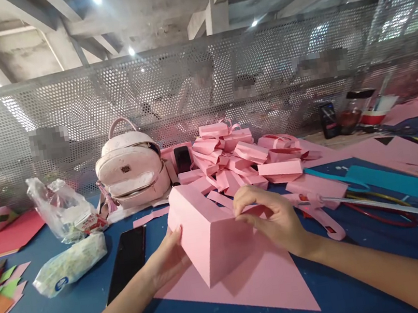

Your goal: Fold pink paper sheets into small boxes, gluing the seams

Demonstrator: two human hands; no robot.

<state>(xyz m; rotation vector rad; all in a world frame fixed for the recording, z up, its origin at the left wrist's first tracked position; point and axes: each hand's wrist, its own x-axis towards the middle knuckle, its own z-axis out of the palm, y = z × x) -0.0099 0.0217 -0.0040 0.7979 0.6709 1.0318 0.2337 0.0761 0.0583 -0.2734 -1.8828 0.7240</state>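
A folded pink paper box [197,236] is tilted up between my two hands, one corner pointing down toward me. My left hand [170,253] grips its left side, thumb on the near face and the other fingers hidden behind. At the upper right edge, my right hand [270,215] pinches the paper between thumb and forefinger. Beneath the box lies a flat pink sheet [279,284] on the blue table. Just right of my right hand is a pink glue gun [319,213] with a clear glue stick [393,210] sticking out of its back.
Behind the box rises a heap of folded pink paper pieces [229,159]. A pale pink backpack [131,163], plastic bag [60,210], tissue pack [71,263] and black phone [126,263] stand or lie leftward. Blue paper [405,182] lies right. A perforated metal screen [86,99] borders the back.
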